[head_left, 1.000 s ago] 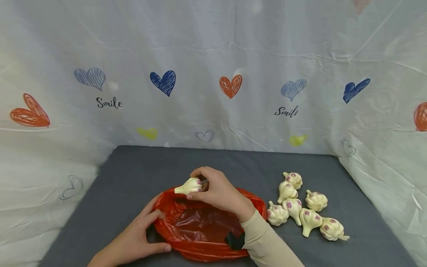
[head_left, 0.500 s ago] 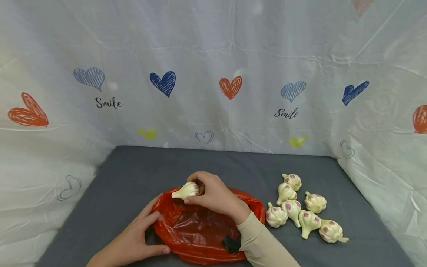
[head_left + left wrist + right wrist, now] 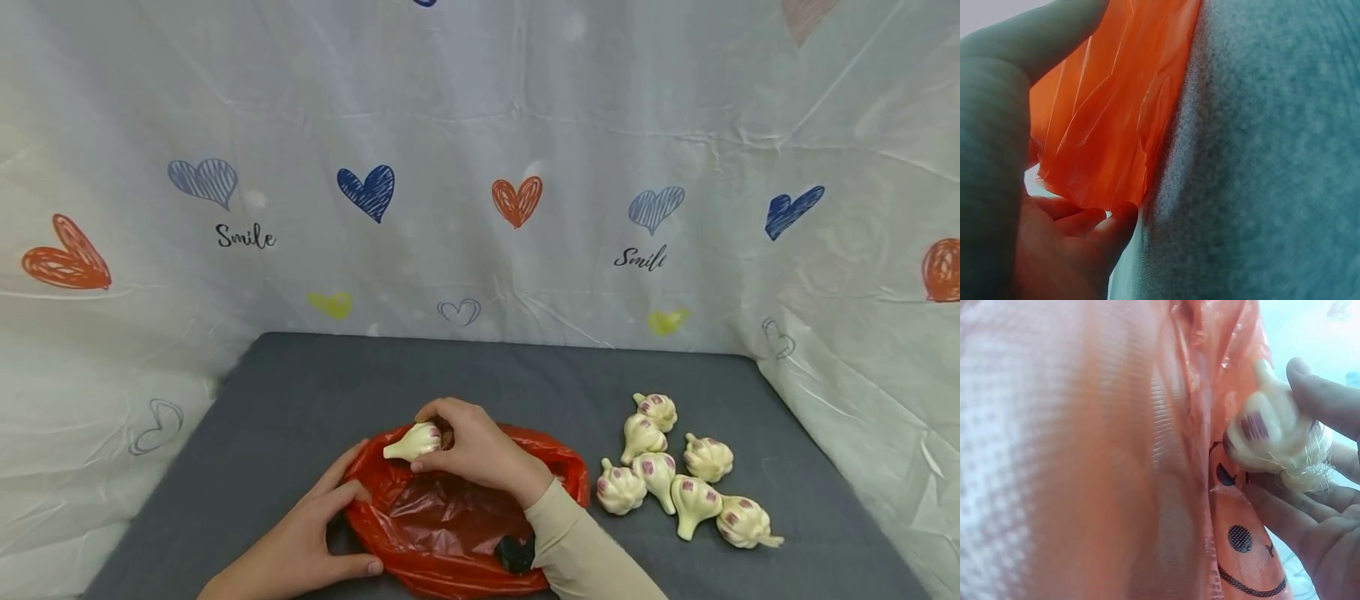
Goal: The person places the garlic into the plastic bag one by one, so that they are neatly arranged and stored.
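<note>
A red plastic bag (image 3: 450, 508) lies with its mouth spread wide near the front of the dark grey table. My left hand (image 3: 303, 533) grips the bag's left rim; in the left wrist view its fingers curl at the orange-looking plastic (image 3: 1110, 137). Over the far left part of the mouth, my right hand (image 3: 476, 446) holds a garlic bulb (image 3: 416, 442) by its root end between thumb and fingers, stem pointing left. The right wrist view shows the bulb's (image 3: 1272, 431) purple patches and hairy roots. Several more garlic bulbs (image 3: 656, 475) lie to the right of the bag.
A dark patch (image 3: 514, 553) shows inside the bag near my right sleeve; I cannot tell whether it is print or an object. A white curtain (image 3: 480, 250) with hearts surrounds the table (image 3: 337, 375) at the back and sides.
My right hand has moved slightly down and left with the garlic bulb, closer to the bag's mouth. My left hand stays at the rim. The loose bulbs keep their arrangement.
</note>
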A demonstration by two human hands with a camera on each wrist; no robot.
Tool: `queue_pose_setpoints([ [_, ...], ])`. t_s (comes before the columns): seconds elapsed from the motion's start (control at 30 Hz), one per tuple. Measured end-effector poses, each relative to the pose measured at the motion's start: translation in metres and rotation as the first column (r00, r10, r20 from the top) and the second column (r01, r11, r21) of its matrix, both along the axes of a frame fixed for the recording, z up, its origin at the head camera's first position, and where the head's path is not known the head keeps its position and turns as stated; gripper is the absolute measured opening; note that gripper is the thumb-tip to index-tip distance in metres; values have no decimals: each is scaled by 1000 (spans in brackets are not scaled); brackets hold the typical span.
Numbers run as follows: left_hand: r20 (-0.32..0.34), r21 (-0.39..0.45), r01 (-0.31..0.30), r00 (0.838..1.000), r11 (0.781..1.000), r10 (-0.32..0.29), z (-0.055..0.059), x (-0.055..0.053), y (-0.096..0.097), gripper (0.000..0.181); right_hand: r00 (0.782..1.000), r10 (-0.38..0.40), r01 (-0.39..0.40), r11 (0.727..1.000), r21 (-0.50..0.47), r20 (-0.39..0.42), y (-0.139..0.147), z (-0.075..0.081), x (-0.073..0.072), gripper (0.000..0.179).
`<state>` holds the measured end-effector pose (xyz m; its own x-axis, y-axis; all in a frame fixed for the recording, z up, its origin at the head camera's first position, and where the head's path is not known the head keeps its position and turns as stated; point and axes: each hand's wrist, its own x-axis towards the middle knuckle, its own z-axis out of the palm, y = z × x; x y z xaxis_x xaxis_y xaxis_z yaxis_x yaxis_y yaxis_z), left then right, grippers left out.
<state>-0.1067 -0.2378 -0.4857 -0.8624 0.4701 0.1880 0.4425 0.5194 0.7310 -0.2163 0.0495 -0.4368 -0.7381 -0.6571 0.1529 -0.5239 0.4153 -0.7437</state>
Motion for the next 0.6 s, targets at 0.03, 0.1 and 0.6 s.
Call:
queue_pose_setpoints([
  [0.03, 4, 1, 2, 1000, 1000, -2, -1, 0, 0, 42, 1000, 2, -2, 1000, 5, 0, 0, -1, 0, 54],
  [0.1, 14, 3, 4, 1000, 1000, -4, -2, -1, 0, 42, 1000, 8, -8, 1000, 11, 2, 0, -4, -1, 54],
  [0.6, 102, 15, 28, 994, 999, -30, -3, -2, -2, 43, 998, 49, -46, 997, 66, -48, -6, -12, 1, 49],
])
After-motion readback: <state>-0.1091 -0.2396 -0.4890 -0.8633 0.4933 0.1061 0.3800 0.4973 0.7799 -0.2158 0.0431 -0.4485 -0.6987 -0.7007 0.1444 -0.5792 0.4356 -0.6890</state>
